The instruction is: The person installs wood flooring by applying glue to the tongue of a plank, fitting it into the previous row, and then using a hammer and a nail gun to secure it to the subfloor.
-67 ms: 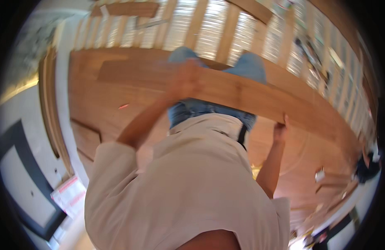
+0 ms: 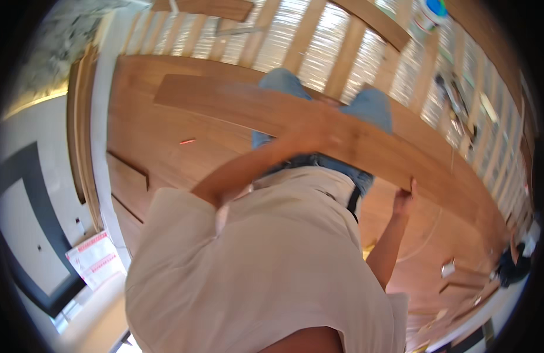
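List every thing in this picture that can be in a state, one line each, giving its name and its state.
long wooden plank: lifted above the floor, held flat in both hands.
left hand: blurred, gripping the plank near its middle.
right hand: gripping the plank's near edge.
laid wooden floor: boards down, partly finished.
bare joists: uncovered, foil between them.
red pencil: lying loose on the floor.

Room under renovation, floor being laid. Left hand (image 2: 310, 132) and right hand (image 2: 403, 199) grip a long wooden floorboard (image 2: 236, 106). Under the hands: finished plank flooring (image 2: 148, 141). Beyond them: bare wooden joists (image 2: 348, 59) w/ silvery insulation (image 2: 328, 47) between. Well past the right hand, a tub w/ blue lid (image 2: 429, 13).
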